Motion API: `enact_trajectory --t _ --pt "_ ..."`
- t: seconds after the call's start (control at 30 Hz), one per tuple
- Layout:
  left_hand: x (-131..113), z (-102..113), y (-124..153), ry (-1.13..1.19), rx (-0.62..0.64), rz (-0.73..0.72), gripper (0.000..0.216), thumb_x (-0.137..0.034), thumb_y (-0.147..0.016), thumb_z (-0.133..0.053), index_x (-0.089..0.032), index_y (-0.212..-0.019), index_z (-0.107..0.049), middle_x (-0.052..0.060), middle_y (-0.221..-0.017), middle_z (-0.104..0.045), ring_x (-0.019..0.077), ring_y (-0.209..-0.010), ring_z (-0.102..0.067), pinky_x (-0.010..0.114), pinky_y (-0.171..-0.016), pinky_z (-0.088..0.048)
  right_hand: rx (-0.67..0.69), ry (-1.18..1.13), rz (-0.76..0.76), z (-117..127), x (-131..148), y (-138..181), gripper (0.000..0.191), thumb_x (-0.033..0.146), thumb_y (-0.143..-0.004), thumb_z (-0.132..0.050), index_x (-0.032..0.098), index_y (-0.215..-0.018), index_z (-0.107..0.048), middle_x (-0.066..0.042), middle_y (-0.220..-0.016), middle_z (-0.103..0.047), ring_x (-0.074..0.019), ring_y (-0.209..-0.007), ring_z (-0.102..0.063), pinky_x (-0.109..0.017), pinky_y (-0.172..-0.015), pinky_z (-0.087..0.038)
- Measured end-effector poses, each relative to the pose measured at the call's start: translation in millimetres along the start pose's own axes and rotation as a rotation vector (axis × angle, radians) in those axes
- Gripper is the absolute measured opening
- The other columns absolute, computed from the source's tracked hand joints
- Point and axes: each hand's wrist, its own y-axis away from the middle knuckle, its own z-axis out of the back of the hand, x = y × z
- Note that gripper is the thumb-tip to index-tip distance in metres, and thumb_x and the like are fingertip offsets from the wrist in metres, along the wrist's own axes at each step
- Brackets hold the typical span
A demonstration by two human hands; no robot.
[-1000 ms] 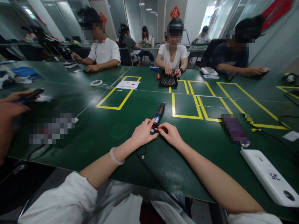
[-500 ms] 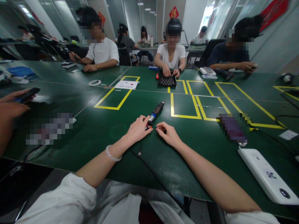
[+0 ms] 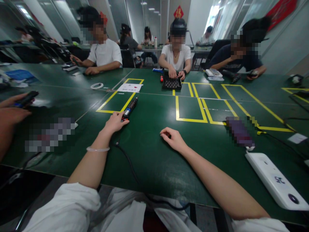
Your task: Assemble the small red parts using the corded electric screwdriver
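Note:
My left hand (image 3: 114, 121) is closed around the rear part of a dark electric screwdriver (image 3: 130, 107) with a blue and silver band. The tool lies low over the green table, its thin tip pointing away to the upper right, close to a yellow taped rectangle. Behind that hand a black cord (image 3: 130, 164) with a small ring near its upper end runs down to the table's front edge. My right hand (image 3: 174, 138) rests on the tabletop, fingers loosely curled in with nothing visible in them, well apart from the screwdriver.
Yellow tape outlines (image 3: 191, 120) mark the green table (image 3: 149, 167). A printed sheet (image 3: 130, 87) lies ahead. On the right are a phone (image 3: 239, 131) and a white power bank (image 3: 272, 180). Across the table, a person works over a black tray (image 3: 172, 84); another person's hands (image 3: 14, 111) are at left.
My left hand has carried the screwdriver left and slightly away from me, and the cord has shifted left with it. My right hand has stayed in place.

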Motion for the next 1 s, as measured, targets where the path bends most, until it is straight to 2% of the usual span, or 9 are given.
enact_trajectory --t 0.1,0.17,0.37,0.5,0.6,0.67,0.73,0.87,1.0 --pt "17 0 -4 0.000 -0.038 0.026 0.068 -0.055 -0.085 -0.050 -0.020 -0.143 -0.039 0.016 -0.134 -0.044 0.0320 -0.119 -0.049 0.042 -0.096 -0.043 0.003 0.007 -0.002 0 0 0 0.011 0.017 -0.087 -0.055 0.018 -0.090 -0.066 -0.001 -0.079 -0.066 -0.0136 -0.071 -0.059 -0.025 -0.068 -0.044" --pt "18 2 -2 -0.027 -0.078 0.022 0.067 -0.055 -0.085 -0.051 -0.020 -0.141 -0.041 0.016 -0.133 -0.046 0.0322 -0.116 -0.051 0.042 -0.094 -0.044 0.004 0.008 -0.006 0 0 0 0.012 0.018 -0.087 -0.054 0.019 -0.090 -0.066 -0.001 -0.079 -0.066 -0.0139 -0.071 -0.059 -0.025 -0.068 -0.044" --pt "-4 12 10 -0.154 -0.201 0.045 0.049 -0.047 -0.080 -0.060 -0.015 -0.118 -0.054 0.015 -0.117 -0.055 0.0298 -0.103 -0.054 0.038 -0.087 -0.045 0.002 0.009 -0.004 -1 -1 0 0.012 0.019 -0.088 -0.054 0.019 -0.090 -0.065 -0.001 -0.079 -0.066 -0.0142 -0.071 -0.059 -0.025 -0.067 -0.045" --pt "-15 18 18 -0.201 -0.213 0.054 0.033 -0.044 -0.087 -0.050 -0.015 -0.098 -0.060 0.015 -0.107 -0.058 0.0314 -0.102 -0.053 0.045 -0.093 -0.040 0.006 0.009 -0.005 -2 -2 0 0.011 0.018 -0.087 -0.054 0.019 -0.089 -0.065 -0.001 -0.079 -0.065 -0.0138 -0.070 -0.059 -0.025 -0.067 -0.044" --pt "-24 21 23 -0.182 -0.309 0.055 0.033 -0.039 -0.091 -0.042 -0.012 -0.096 -0.061 0.018 -0.107 -0.060 0.0342 -0.108 -0.051 0.050 -0.099 -0.034 0.009 0.007 -0.009 -2 -1 0 0.011 0.018 -0.087 -0.054 0.019 -0.089 -0.065 -0.001 -0.078 -0.065 -0.0137 -0.070 -0.058 -0.025 -0.067 -0.044" --pt "-34 19 25 -0.065 -0.312 0.017 0.032 -0.038 -0.092 -0.041 -0.013 -0.099 -0.060 0.017 -0.106 -0.062 0.0328 -0.106 -0.054 0.049 -0.097 -0.037 0.008 0.006 -0.015 -1 0 -1 0.011 0.018 -0.087 -0.054 0.019 -0.089 -0.065 -0.001 -0.077 -0.065 -0.0138 -0.070 -0.058 -0.025 -0.067 -0.044" --pt "-48 13 27 0.175 -0.222 -0.093 0.032 -0.040 -0.093 -0.040 -0.016 -0.103 -0.058 0.013 -0.103 -0.064 0.0280 -0.099 -0.059 0.044 -0.092 -0.042 0.009 0.003 -0.020 -1 0 -1 0.011 0.018 -0.087 -0.054 0.018 -0.090 -0.065 -0.001 -0.077 -0.065 -0.0137 -0.069 -0.058 -0.025 -0.067 -0.044" --pt "-85 -5 36 0.732 0.138 -0.378 0.033 -0.044 -0.092 -0.043 -0.016 -0.104 -0.055 0.007 -0.094 -0.067 0.0184 -0.085 -0.064 0.034 -0.083 -0.049 0.012 -0.019 -0.028 -2 -2 -1 0.011 0.019 -0.087 -0.054 0.019 -0.093 -0.063 -0.001 -0.078 -0.066 -0.0138 -0.070 -0.060 -0.025 -0.067 -0.045" --pt "-115 -10 51 0.856 0.375 -0.528 0.037 -0.043 -0.092 -0.046 -0.015 -0.113 -0.057 0.005 -0.093 -0.064 0.0152 -0.082 -0.061 0.030 -0.078 -0.048 0.034 -0.064 0.000 -3 -4 0 0.019 0.018 -0.087 -0.053 0.020 -0.105 -0.059 -0.001 -0.082 -0.065 -0.0134 -0.072 -0.061 -0.025 -0.069 -0.047"
